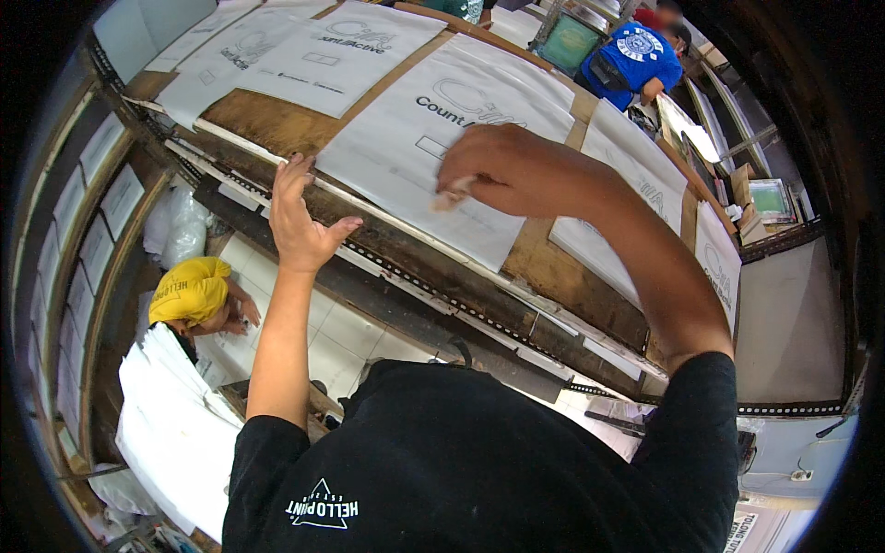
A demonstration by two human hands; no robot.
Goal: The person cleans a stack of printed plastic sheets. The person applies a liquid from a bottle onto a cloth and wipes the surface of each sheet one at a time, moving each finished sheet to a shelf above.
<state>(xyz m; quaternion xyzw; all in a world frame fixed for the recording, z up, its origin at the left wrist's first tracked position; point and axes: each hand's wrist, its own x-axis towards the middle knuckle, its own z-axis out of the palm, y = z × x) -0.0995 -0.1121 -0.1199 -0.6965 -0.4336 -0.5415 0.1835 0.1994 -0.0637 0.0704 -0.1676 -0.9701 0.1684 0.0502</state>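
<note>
Sheet of printed white lies on the brown tabletop under the right hand, its fingers pinching a small, blurred pale thing. The left hand, thumb spread wide, hangs near the table's edge. Racks at left hold white sheets; someone in yellow bends over tiled floor.

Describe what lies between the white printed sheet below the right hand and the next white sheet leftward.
In the head view, bare brown tabletop separates the printed sheet from its left neighbour.
</note>
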